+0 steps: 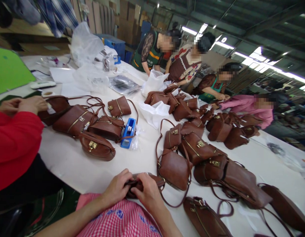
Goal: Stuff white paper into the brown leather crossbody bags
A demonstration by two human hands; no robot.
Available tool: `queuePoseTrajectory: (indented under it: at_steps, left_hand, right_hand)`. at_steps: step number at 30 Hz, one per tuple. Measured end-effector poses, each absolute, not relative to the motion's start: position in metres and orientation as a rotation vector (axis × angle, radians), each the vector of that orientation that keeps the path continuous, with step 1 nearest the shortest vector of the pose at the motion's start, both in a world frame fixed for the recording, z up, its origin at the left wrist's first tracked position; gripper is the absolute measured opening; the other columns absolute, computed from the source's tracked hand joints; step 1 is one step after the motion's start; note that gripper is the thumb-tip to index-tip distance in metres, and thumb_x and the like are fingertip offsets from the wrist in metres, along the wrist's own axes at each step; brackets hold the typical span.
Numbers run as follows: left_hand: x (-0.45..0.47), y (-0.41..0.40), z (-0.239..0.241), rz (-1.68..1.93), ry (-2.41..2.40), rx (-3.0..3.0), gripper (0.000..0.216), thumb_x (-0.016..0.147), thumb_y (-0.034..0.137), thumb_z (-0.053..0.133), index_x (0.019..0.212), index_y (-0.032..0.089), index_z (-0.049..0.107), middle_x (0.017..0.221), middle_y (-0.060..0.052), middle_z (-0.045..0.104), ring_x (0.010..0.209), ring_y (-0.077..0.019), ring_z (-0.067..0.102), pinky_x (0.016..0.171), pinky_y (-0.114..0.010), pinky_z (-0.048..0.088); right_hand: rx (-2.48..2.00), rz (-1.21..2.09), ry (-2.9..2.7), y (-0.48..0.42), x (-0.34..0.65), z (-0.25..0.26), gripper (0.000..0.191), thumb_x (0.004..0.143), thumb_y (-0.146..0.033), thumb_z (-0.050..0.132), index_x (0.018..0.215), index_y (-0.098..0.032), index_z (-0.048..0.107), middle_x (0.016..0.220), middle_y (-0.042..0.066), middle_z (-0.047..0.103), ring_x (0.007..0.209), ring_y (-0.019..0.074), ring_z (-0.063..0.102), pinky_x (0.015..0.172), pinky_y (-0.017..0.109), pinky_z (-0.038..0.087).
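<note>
Head view: you are looking down at both your hands meeting at the near edge of the tabletop (pixel 73 161), just above your pink checked lap (pixel 123 219).
Left hand (pixel 116 187): it is clamping the left end of the small brown bag (pixel 157 181), fingers curled over its top.
Right hand (pixel 149 191): it is closing on the same bag from the right. What its fingertips are pinching is hidden.
Small brown bag: it is lying partly on the tabletop and partly over your lap, between your two hands.
Strap (pixel 176 204): it is looping out to your right and seems to be touching the neighbouring bag (pixel 173 168).
Grip: you are probably best served by letting the left hand pin the bag flat while the right hand is doing the fine work, with both wrists resting low.
Pull: you are risking a snag on that neighbour if you are tugging the strap sideways, so lifting it clear first looks wiser.
Near edge: the bag is overhanging it, so nudging it forward is likely giving you firmer support.
Left side: a person's red sleeve (pixel 14 141) is resting near, with bare tabletop between you.
Right side: a heap of brown bags (pixel 231 177) is crowding in, leaving little room.
Open room: the clearest patch is lying ahead and to your left, short of the blue tape dispenser (pixel 127 131).
</note>
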State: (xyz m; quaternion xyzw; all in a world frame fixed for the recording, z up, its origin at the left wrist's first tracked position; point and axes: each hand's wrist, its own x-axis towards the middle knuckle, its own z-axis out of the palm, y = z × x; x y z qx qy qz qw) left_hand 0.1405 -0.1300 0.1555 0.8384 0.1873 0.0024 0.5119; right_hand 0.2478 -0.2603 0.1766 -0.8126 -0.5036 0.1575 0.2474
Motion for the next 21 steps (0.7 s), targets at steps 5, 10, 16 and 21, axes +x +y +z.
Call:
queuePoseTrajectory:
  at_steps: [5, 10, 16, 21]
  left_hand:
    - [0.141, -0.131, 0.154, 0.061, 0.463, 1.952, 0.018, 0.065, 0.007, 0.047, 0.076, 0.020, 0.053, 0.083, -0.002, 0.054, 0.085, -0.0192, 0.055, 0.075, -0.028, 0.042]
    - [0.141, -0.132, 0.150, 0.087, 0.461, 1.939, 0.022, 0.062, 0.006, 0.046, 0.076, 0.020, 0.054, 0.084, -0.002, 0.053, 0.085, -0.0201, 0.054, 0.077, -0.030, 0.042]
    - [0.145, -0.138, 0.149, 0.088, 0.415, 1.921, 0.018, 0.065, 0.006, 0.046, 0.075, 0.019, 0.056, 0.083, -0.003, 0.054, 0.084, -0.0202, 0.055, 0.075, -0.030, 0.042]
    - [0.153, -0.141, 0.146, 0.097, 0.435, 1.892, 0.011, 0.071, 0.010, 0.047, 0.073, 0.019, 0.054, 0.081, -0.002, 0.054, 0.081, -0.0196, 0.054, 0.072, -0.030, 0.042]
  right_hand:
    - [-2.320, 0.304, -1.223, -0.291, 0.258, 0.189, 0.010, 0.085, -0.020, 0.060, 0.077, -0.022, 0.054, 0.074, 0.001, 0.062, 0.066, 0.0179, 0.060, 0.057, 0.027, 0.037]
    - [-2.600, 0.361, -1.234, -0.306, 0.259, 0.188, 0.022, 0.087, -0.026, 0.061, 0.066, -0.023, 0.056, 0.059, 0.001, 0.065, 0.053, 0.0186, 0.060, 0.050, 0.029, 0.023]
    - [-2.289, 0.580, -1.430, -0.289, 0.248, 0.201, 0.023, 0.083, -0.004, 0.053, 0.081, -0.022, 0.066, 0.082, 0.003, 0.071, 0.076, 0.0184, 0.064, 0.062, 0.027, 0.037]
    - [-2.034, 0.678, -1.479, -0.278, 0.242, 0.205, 0.031, 0.086, -0.001, 0.047, 0.086, -0.023, 0.068, 0.089, 0.001, 0.069, 0.085, 0.0164, 0.061, 0.073, 0.028, 0.040]
